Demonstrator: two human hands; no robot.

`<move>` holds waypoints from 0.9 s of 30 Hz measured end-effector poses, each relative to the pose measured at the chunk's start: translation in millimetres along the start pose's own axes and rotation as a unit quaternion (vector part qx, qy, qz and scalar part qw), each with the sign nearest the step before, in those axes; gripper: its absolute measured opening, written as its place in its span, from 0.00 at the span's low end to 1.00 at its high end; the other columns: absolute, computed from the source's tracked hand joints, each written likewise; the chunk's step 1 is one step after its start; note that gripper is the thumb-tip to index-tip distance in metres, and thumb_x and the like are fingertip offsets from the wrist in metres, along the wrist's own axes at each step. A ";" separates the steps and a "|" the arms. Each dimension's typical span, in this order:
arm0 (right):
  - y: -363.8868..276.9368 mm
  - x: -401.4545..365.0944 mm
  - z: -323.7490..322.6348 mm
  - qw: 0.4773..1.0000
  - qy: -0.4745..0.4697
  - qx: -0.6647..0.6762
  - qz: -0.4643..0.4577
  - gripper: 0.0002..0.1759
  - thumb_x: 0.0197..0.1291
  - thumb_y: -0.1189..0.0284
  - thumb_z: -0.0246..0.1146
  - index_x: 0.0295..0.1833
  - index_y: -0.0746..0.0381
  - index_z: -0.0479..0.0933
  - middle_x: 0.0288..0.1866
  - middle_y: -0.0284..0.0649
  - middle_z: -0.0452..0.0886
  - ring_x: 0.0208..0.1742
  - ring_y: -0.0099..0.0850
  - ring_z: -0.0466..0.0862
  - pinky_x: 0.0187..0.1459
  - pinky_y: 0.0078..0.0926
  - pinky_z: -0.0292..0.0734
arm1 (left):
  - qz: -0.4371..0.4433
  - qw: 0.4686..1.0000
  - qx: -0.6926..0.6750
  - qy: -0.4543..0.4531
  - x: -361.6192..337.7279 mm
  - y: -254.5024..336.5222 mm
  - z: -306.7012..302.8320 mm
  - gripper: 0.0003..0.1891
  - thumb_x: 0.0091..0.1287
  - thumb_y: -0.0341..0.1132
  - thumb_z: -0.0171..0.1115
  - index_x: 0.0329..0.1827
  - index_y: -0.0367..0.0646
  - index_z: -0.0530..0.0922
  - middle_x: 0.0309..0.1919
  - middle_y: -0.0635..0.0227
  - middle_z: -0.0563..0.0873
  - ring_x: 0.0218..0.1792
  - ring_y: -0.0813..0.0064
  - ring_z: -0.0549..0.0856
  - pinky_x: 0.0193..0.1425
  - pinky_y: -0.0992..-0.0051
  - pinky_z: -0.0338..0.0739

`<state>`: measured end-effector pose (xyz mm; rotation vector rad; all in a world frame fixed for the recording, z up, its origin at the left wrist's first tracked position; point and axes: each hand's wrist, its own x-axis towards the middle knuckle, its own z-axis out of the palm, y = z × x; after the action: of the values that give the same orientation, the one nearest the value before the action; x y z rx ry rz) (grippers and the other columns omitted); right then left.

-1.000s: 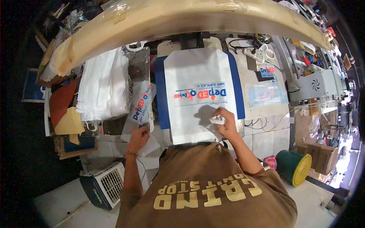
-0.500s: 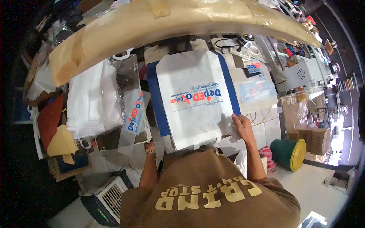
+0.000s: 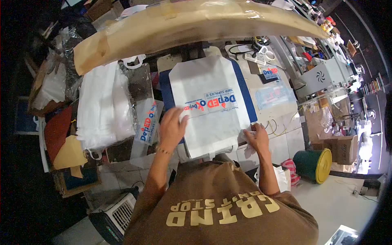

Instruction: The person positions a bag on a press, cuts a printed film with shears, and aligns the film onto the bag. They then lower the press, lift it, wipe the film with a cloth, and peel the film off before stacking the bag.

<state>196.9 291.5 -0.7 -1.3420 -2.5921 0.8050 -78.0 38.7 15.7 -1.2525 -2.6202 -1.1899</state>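
A white fabric bag (image 3: 204, 139) printed with blue and red lettering lies flat over a dark blue board (image 3: 245, 92). My left hand (image 3: 172, 127) is at the bag's left edge, fingers stretched out and the fingertips beside the print. At the lower right corner of the bag is my right hand (image 3: 257, 138), its fingers closed together. Pale crumpled material shows just under that hand; I cannot tell what it is. Left of the board lies a clear printed sheet (image 3: 148, 122) with matching lettering.
A stack of white bags in clear plastic (image 3: 104, 110) sits on the left. A long tan wrapped roll (image 3: 196, 28) spans the far side. Printed clear film (image 3: 273, 97) and a power strip (image 3: 256, 60) are at right. A green bin (image 3: 307, 165) stands on the floor.
My left hand has come up from below the left-hand table to the bag's left edge. My right hand stays by the lower right corner, slightly lower. The view has shifted a little.
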 end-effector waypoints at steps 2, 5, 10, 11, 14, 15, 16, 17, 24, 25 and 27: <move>-1.2 -2.8 2.5 1.000 0.016 -0.003 -0.009 0.30 0.58 0.56 0.75 0.57 0.67 0.80 0.54 0.55 0.85 0.54 0.53 0.87 0.55 0.48 0.81 | 0.076 0.992 0.096 -0.025 0.6 -14.7 35.2 0.21 0.75 0.45 0.62 0.65 0.42 0.82 0.70 0.51 0.77 0.72 0.48 0.75 0.74 0.50 0.69; 0.9 -6.4 7.8 0.999 0.041 -0.003 -0.017 0.29 0.58 0.56 0.75 0.56 0.65 0.80 0.52 0.53 0.84 0.52 0.52 0.87 0.53 0.48 0.81 | 0.084 0.984 0.155 -0.024 0.2 -36.3 56.8 0.26 0.77 0.46 0.59 0.73 0.43 0.77 0.81 0.50 0.65 0.81 0.43 0.62 0.81 0.40 0.56; 12.0 -9.2 11.7 0.998 0.057 0.005 -0.012 0.28 0.58 0.56 0.75 0.55 0.65 0.80 0.52 0.51 0.84 0.51 0.52 0.86 0.53 0.48 0.81 | 0.038 0.976 0.214 -0.028 20.7 -50.2 45.4 0.25 0.79 0.45 0.57 0.77 0.51 0.75 0.84 0.49 0.61 0.81 0.37 0.60 0.81 0.38 0.53; 16.1 -6.8 13.1 0.999 0.047 0.008 -0.020 0.27 0.57 0.56 0.75 0.54 0.65 0.80 0.52 0.52 0.84 0.51 0.52 0.86 0.52 0.48 0.81 | 0.041 0.976 0.212 -0.030 22.5 -55.8 49.5 0.25 0.79 0.45 0.57 0.77 0.51 0.75 0.84 0.49 0.61 0.81 0.37 0.60 0.81 0.38 0.53; 10.9 -5.0 3.5 0.999 0.038 0.024 -0.024 0.26 0.57 0.55 0.75 0.51 0.65 0.82 0.51 0.52 0.84 0.50 0.51 0.86 0.52 0.48 0.81 | 0.041 0.987 0.132 0.083 34.0 -56.4 50.6 0.21 0.75 0.39 0.60 0.70 0.51 0.81 0.78 0.48 0.70 0.75 0.40 0.70 0.77 0.40 0.61; 8.7 -7.9 1.1 0.999 0.032 0.033 -0.025 0.25 0.57 0.55 0.75 0.49 0.65 0.82 0.51 0.52 0.84 0.50 0.51 0.86 0.51 0.48 0.81 | 0.046 0.987 0.131 0.077 30.7 -56.2 49.3 0.21 0.75 0.39 0.60 0.70 0.51 0.81 0.78 0.48 0.70 0.75 0.40 0.70 0.77 0.40 0.61; 8.6 -8.4 1.6 0.998 0.041 0.045 -0.025 0.24 0.57 0.55 0.75 0.47 0.64 0.83 0.51 0.51 0.84 0.50 0.51 0.86 0.51 0.48 0.81 | 0.075 0.992 0.085 0.061 27.6 -56.5 47.7 0.20 0.72 0.35 0.62 0.67 0.48 0.82 0.74 0.49 0.75 0.71 0.42 0.74 0.75 0.43 0.65; 9.5 -7.8 1.7 0.998 0.042 0.045 -0.022 0.24 0.57 0.55 0.75 0.47 0.64 0.83 0.51 0.51 0.84 0.50 0.51 0.86 0.51 0.48 0.81 | 0.101 0.993 0.039 0.047 25.2 -56.9 47.0 0.18 0.69 0.32 0.64 0.63 0.45 0.84 0.69 0.50 0.79 0.68 0.44 0.77 0.73 0.46 0.68; 10.9 -6.3 3.6 0.998 0.037 0.040 -0.021 0.24 0.55 0.55 0.75 0.47 0.64 0.83 0.49 0.49 0.84 0.49 0.50 0.86 0.50 0.48 0.81 | 0.093 0.993 0.032 0.069 22.0 -37.2 54.7 0.13 0.67 0.27 0.64 0.54 0.41 0.86 0.58 0.53 0.85 0.63 0.49 0.81 0.70 0.53 0.73; 10.8 -4.9 3.7 0.998 0.035 0.050 -0.021 0.25 0.55 0.55 0.75 0.47 0.64 0.83 0.48 0.48 0.84 0.49 0.50 0.86 0.50 0.48 0.81 | 0.091 0.993 0.033 0.070 21.1 -42.1 55.9 0.13 0.67 0.27 0.64 0.54 0.41 0.86 0.58 0.53 0.85 0.63 0.49 0.81 0.70 0.53 0.73; 14.1 -3.2 4.2 0.998 0.035 0.047 -0.034 0.25 0.55 0.54 0.75 0.47 0.64 0.83 0.48 0.48 0.85 0.49 0.50 0.86 0.50 0.47 0.81 | 0.111 0.991 0.042 0.063 19.1 -44.7 55.6 0.15 0.68 0.28 0.63 0.57 0.42 0.86 0.60 0.53 0.84 0.64 0.49 0.80 0.71 0.52 0.72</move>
<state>207.6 293.9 -10.9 -1.2274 -2.4992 0.8426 -104.2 69.0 -46.4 -1.3631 -2.3428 -1.0728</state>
